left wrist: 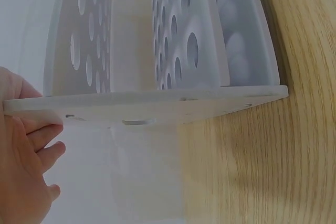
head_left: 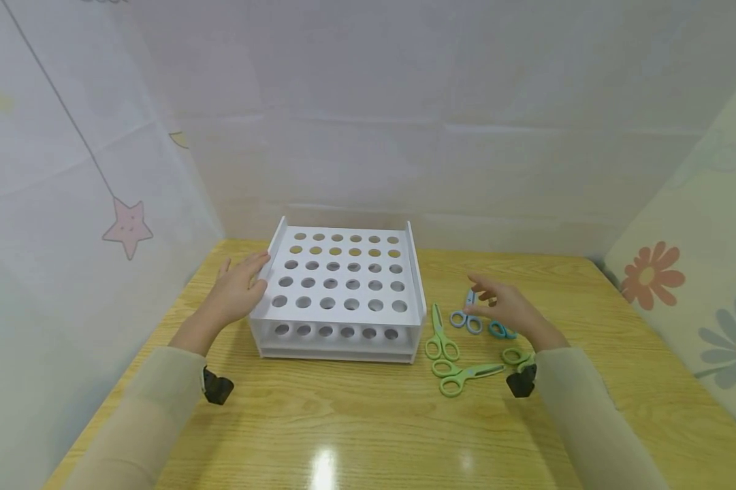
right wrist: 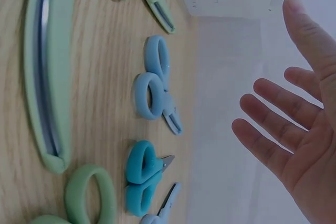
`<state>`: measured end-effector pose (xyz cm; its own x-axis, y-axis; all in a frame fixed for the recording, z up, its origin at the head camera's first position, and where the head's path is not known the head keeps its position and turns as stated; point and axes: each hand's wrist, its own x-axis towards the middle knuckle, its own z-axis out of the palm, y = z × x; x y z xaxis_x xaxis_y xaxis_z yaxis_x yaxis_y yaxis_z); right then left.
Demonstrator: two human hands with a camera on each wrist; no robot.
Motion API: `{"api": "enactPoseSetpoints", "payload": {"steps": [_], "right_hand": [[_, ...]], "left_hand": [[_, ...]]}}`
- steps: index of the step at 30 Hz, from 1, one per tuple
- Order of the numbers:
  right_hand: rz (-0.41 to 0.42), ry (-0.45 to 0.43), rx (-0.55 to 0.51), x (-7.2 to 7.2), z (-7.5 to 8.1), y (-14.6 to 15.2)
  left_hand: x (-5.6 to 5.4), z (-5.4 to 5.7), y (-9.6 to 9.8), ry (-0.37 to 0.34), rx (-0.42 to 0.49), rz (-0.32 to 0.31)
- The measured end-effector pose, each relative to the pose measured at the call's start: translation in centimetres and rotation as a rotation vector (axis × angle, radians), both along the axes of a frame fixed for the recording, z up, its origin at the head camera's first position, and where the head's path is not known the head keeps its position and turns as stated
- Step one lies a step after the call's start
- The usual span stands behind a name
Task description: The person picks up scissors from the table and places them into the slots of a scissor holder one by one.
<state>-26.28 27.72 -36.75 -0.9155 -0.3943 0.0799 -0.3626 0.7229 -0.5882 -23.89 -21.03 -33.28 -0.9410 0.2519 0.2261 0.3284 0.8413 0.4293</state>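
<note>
A white rack (head_left: pixel 315 302) with rows of round holes stands on the table. My left hand (head_left: pixel 235 286) grips the upper edge of its left side panel (left wrist: pixel 157 100), the fingers on the outer face in the left wrist view. My right hand (head_left: pixel 505 306) hovers over the scissors at the right, fingers spread and holding nothing. Nearest below it are light blue scissors (right wrist: pixel 164 90) and teal scissors (right wrist: pixel 144 177). Green scissors (head_left: pixel 438 325) lie beside the rack, and another green pair (head_left: pixel 466 374) lies in front of them.
A third green pair of scissors (head_left: pixel 523 357) is partly covered by the right wrist. At the bottom of the right wrist view, pale blue scissors (right wrist: pixel 164 212) are cut off. Patterned cloth walls (head_left: pixel 368 136) surround the wooden table (head_left: pixel 343 408).
</note>
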Motion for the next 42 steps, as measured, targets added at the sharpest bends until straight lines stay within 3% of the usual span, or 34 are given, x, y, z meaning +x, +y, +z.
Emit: {"api": "enactPoseSetpoints", "payload": {"steps": [25, 42], "right_hand": [[-0.043, -0.033, 0.038, -0.1, -2.4, 1.3], [-0.053, -0.095, -0.011, -0.2, -4.0, 1.5]], "left_hand": [[-0.2, -0.1, 0.1, 0.021, 0.006, 0.007], [-0.1, -0.3, 0.1, 0.009, 0.013, 0.011]]}}
